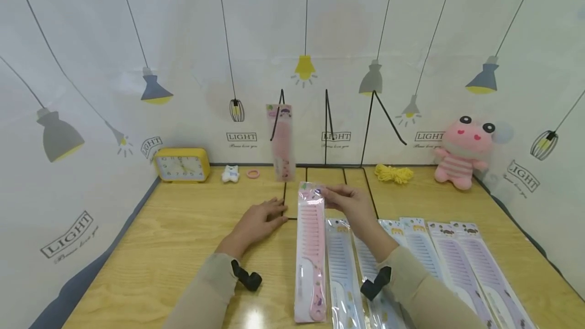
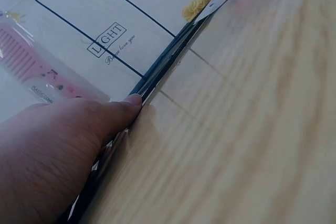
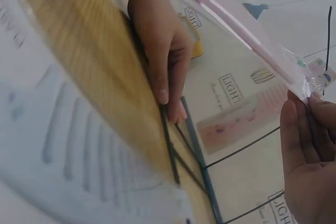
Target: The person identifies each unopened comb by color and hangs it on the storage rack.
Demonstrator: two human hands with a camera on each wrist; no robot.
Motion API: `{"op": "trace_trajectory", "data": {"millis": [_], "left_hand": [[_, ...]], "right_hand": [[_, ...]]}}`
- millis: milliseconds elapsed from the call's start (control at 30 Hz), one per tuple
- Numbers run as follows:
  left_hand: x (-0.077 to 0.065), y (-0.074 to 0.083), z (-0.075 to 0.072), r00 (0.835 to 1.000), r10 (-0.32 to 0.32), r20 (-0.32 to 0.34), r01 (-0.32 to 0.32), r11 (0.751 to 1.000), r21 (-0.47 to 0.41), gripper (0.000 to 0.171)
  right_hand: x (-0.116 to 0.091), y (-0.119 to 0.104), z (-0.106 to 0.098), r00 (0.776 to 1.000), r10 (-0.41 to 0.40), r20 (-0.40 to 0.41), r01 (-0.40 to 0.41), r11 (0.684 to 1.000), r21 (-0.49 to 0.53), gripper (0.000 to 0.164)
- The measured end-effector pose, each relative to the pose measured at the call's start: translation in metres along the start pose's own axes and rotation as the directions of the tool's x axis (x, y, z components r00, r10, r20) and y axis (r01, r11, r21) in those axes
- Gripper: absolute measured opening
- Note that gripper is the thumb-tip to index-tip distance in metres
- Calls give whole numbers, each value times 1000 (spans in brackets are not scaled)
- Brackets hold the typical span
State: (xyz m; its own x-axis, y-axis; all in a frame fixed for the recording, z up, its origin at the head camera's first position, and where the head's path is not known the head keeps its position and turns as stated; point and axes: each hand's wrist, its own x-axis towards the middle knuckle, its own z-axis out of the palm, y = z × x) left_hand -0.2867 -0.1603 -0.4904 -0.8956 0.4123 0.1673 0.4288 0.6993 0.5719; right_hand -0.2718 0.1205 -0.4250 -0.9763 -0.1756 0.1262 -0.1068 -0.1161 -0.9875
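My right hand (image 1: 356, 207) pinches the top of a clear packet holding a pink comb (image 1: 312, 237), which hangs upright in front of the rack. In the right wrist view, thumb and fingers (image 3: 294, 129) close on the packet's corner. A black wire rack (image 1: 368, 126) stands at the back of the table with three raised prongs. Another packaged pink comb (image 1: 283, 151) hangs on its left prong. Beside the rack's front left corner, my left hand (image 1: 258, 222) rests with fingers extended, fingertips right at the base wire.
Packaged blue combs (image 1: 340, 263) and purple combs (image 1: 484, 263) lie at the front right. Along the back are a yellow clock (image 1: 182, 165), a white bear figure (image 1: 230, 173), a pink ring (image 1: 253, 173), yellow yarn (image 1: 394, 174) and a pink plush toy (image 1: 463, 154). A printed backdrop encloses the table.
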Motion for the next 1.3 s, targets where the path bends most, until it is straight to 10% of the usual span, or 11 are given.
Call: {"op": "trace_trajectory", "data": {"millis": [700,1000,1300], "left_hand": [[1,-3,1,1000,7,-13,-7,1000,19,42],[2,-2,0,995,81,-57,-78,996,40,38],[0,3,-2,999,36,-37,-36,999,15,39]], "right_hand": [[-2,-73,30,949,-291,124,286,957,55,18],[0,-98,43,941,-310,139,326,939,-114,25],[10,-116,60,888,-414,199,459,827,-325,16]]}}
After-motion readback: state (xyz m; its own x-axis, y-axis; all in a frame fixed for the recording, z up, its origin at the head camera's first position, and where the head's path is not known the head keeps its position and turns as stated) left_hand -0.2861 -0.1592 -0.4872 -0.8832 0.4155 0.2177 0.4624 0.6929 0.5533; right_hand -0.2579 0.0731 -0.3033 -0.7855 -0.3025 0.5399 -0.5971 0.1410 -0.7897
